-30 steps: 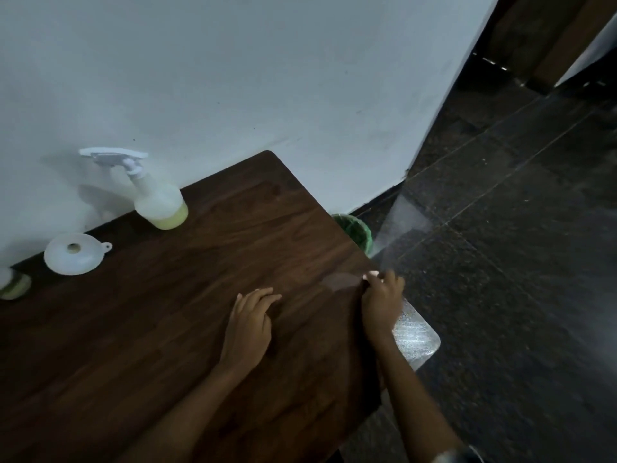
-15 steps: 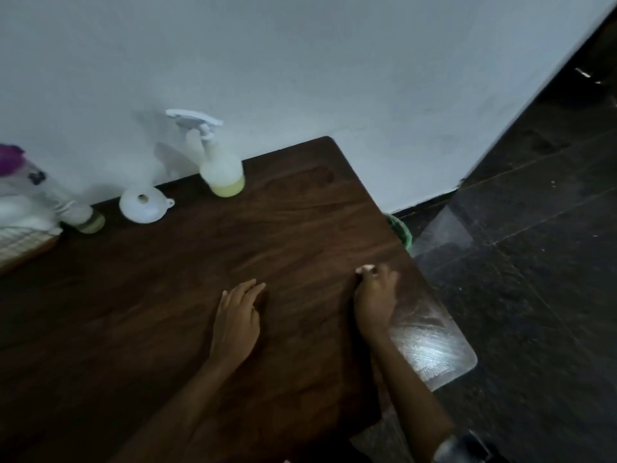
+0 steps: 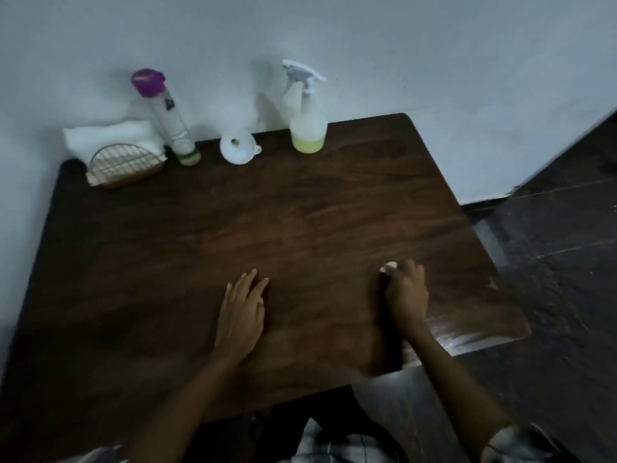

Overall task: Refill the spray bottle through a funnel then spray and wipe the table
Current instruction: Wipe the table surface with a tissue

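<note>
A dark wooden table (image 3: 300,228) fills the view. At its far edge stands a clear spray bottle (image 3: 307,128) with a white trigger head and a little yellow-green liquid. A white funnel (image 3: 237,148) lies just left of it. Further left is a tall clear bottle (image 3: 170,121) with a purple cap. My left hand (image 3: 242,312) rests flat on the table near the front. My right hand (image 3: 405,295) is curled round a small white wad, pressed on the tabletop; most of the wad is hidden.
A wire and wood napkin holder (image 3: 125,165) with white tissues (image 3: 110,137) sits at the far left corner. A white wall backs the table. Dark tiled floor (image 3: 551,262) lies to the right of the table edge.
The view swung left, bringing the purple-capped bottle and napkin holder into sight. My right hand moved from the table's right edge inward across the top. My left hand stayed flat.
</note>
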`<state>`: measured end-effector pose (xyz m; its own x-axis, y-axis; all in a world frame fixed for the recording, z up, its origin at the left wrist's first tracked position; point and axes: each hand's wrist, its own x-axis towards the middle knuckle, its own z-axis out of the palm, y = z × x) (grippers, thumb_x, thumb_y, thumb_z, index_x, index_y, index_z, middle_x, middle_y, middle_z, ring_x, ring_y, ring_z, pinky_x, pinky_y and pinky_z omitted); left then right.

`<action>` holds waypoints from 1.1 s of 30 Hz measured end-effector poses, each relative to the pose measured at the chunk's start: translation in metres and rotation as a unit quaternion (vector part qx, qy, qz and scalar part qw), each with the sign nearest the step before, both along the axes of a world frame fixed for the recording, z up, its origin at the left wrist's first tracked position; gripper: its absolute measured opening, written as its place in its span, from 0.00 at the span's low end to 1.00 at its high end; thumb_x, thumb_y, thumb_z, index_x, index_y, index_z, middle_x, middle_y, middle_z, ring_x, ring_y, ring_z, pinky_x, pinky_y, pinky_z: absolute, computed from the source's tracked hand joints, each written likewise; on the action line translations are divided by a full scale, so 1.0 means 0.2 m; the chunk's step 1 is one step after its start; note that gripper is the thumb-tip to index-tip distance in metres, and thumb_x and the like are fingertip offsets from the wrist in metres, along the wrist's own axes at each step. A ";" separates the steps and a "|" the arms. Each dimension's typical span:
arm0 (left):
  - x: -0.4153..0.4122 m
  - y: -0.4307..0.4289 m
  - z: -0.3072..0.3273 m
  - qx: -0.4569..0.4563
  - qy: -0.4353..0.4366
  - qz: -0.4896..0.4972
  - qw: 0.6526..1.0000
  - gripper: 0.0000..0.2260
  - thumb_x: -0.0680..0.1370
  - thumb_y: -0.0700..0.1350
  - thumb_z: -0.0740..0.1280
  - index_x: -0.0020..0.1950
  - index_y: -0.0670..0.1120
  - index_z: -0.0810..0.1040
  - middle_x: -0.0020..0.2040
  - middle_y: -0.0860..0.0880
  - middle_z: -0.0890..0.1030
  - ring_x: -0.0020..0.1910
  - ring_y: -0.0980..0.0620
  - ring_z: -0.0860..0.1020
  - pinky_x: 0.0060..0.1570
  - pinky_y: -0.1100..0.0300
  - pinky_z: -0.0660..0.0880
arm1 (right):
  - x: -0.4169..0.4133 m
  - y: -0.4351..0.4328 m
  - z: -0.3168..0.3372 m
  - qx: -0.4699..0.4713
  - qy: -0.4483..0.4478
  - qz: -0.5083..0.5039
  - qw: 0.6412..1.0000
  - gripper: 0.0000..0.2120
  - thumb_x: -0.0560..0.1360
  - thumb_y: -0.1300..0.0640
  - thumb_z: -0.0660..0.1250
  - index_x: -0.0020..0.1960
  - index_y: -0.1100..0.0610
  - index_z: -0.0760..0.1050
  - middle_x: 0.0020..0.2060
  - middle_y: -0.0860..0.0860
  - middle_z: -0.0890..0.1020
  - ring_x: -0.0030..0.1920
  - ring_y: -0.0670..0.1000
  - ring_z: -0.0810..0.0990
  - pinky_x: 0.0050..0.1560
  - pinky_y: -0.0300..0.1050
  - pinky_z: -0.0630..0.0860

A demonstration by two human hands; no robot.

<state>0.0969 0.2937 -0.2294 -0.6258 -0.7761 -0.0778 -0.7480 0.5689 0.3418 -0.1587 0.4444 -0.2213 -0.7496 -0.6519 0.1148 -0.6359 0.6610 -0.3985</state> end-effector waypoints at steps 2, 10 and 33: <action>0.12 0.04 -0.01 -0.006 -0.004 0.011 1.000 0.23 0.77 0.47 0.49 0.70 0.47 0.67 0.73 0.45 0.64 0.73 0.47 0.59 0.71 0.52 0.50 | 0.14 0.00 0.00 0.000 0.021 -0.030 0.999 0.14 0.73 0.60 0.56 0.47 0.63 0.80 0.45 0.59 0.77 0.48 0.62 0.73 0.36 0.53 0.76; 0.44 0.13 -0.02 -0.021 -0.002 0.039 0.999 0.24 0.77 0.49 0.46 0.72 0.47 0.63 0.75 0.45 0.60 0.75 0.49 0.53 0.72 0.50 0.50 | 1.21 0.05 -0.01 0.007 -0.190 0.441 0.877 0.09 0.78 0.54 0.58 0.52 0.56 0.74 0.49 0.52 0.75 0.49 0.51 0.71 0.53 0.47 0.69; 0.94 0.04 -0.09 -0.054 -0.027 0.150 0.987 0.24 0.78 0.50 0.46 0.72 0.44 0.63 0.74 0.43 0.62 0.74 0.46 0.56 0.71 0.47 0.53 | 0.78 -0.33 0.01 0.005 -0.027 0.194 0.981 0.10 0.76 0.58 0.58 0.47 0.54 0.79 0.46 0.52 0.76 0.51 0.54 0.74 0.50 0.49 0.74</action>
<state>0.2846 0.3022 -0.2480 -0.3632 -0.9316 -0.0115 -0.9042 0.3495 0.2453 -0.0023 0.3790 -0.2190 -0.4496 -0.8902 0.0739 -0.8187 0.3776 -0.4325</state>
